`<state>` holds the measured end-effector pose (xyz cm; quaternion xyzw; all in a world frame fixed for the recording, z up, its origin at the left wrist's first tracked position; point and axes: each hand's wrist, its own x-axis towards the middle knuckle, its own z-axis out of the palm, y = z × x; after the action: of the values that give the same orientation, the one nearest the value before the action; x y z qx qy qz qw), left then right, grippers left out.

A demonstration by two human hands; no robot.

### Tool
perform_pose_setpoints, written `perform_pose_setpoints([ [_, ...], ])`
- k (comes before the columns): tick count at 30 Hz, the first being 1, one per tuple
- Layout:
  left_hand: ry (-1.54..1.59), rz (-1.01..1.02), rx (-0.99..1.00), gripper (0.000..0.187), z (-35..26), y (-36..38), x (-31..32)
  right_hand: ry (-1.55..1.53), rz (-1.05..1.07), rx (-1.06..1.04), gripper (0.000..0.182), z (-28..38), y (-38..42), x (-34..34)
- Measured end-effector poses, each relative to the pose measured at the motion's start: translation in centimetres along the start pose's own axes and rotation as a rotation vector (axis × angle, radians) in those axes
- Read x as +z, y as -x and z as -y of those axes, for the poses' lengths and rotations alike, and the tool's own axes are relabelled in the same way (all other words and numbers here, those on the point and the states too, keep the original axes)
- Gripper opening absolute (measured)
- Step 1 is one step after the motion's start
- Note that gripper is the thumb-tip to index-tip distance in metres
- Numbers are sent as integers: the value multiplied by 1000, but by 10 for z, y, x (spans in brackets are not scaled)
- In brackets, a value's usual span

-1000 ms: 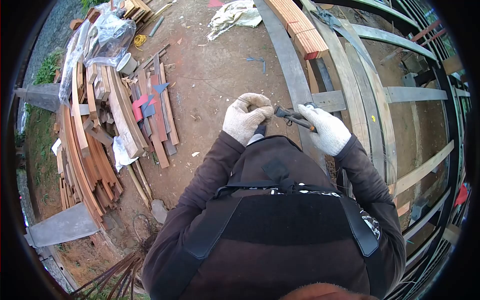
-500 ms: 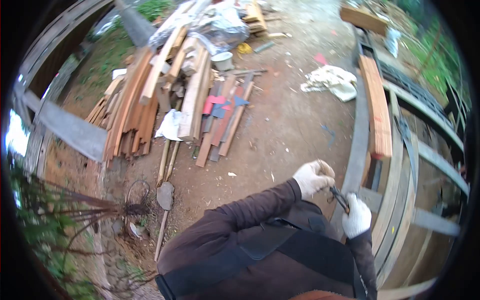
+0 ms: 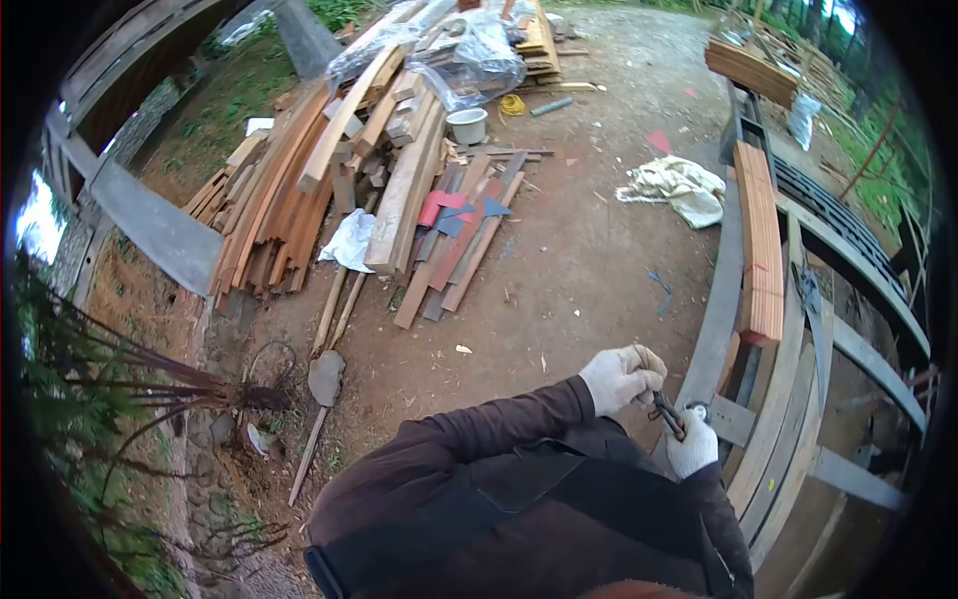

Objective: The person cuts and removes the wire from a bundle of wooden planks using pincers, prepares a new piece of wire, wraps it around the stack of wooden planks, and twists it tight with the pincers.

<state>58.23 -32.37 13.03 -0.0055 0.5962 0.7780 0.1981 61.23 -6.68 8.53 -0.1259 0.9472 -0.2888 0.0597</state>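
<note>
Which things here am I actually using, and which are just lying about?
Apparently in use:
dark hand tool, held in your right hand
left hand, near the tool's far end

Seemingly just lying about:
whitish bucket
yellow coil
cream cloth

Brown dirt ground (image 3: 559,290), paler path (image 3: 649,55) beyond, trees (image 3: 866,65) upper right, daylight

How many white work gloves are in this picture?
2: one on the left hand, the other on the right hand, which holds a dark tool. More may be hidden under the plastic sheeting.
</note>
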Motion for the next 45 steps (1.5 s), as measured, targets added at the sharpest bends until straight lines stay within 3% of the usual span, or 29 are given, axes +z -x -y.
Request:
perform_pose_setpoints([
  [2,27,-51,-9,21,8,-2,1,-2,55,46,16,-4,3,3],
  [4,179,-105,-148,18,0,-2,2,-46,97,86,17,2,6,4],
  [7,417,-60,-198,17,17,-8,-2,-65,157,106,16,1,10,4],
  [11,336,-39,-189,21,16,-11,-2,59,230,129,19,-4,7,6],
  [13,441,88,-93,31,35,-19,-11,63,226,94,20,-4,8,7],
  [14,695,119,-291,36,41,-30,-19,17,205,90,20,1,9,5],
  [15,907,259,-322,34,47,-36,-22,-29,188,85,21,5,8,5],
  [18,766,54,-268,33,24,-28,-4,-19,185,176,18,4,4,13],
  [20,323,37,-263,29,11,-28,3,47,161,121,16,0,4,10],
  [23,479,53,-352,26,33,-46,-9,8,161,129,16,-1,5,7],
  [25,524,7,-291,24,20,-41,7,-37,161,147,16,-4,7,15],
  [27,43,32,-302,23,2,-33,26,83,208,183,18,-9,6,16],
  [29,62,7,-339,22,14,-49,13,101,203,204,20,-6,3,6],
  [31,333,-17,-340,23,26,-49,6,36,236,191,19,0,10,3],
  [33,314,-10,-261,22,20,-51,16,-23,183,225,18,-10,8,17],
  [35,-25,11,-278,19,12,-36,35,67,194,229,20,-19,13,26],
  [36,65,-26,-350,19,17,-44,21,93,208,227,21,-14,14,17],
  [39,207,-56,-289,20,38,-53,13,-65,199,278,20,0,19,13],
  [41,-47,61,-206,18,19,-40,39,-9,169,286,24,-23,21,37],
  [43,-100,55,-229,17,39,-50,28,92,259,277,23,-10,16,12],
  [45,-20,-157,-366,18,48,-69,7,-43,219,259,23,5,20,-5],
])
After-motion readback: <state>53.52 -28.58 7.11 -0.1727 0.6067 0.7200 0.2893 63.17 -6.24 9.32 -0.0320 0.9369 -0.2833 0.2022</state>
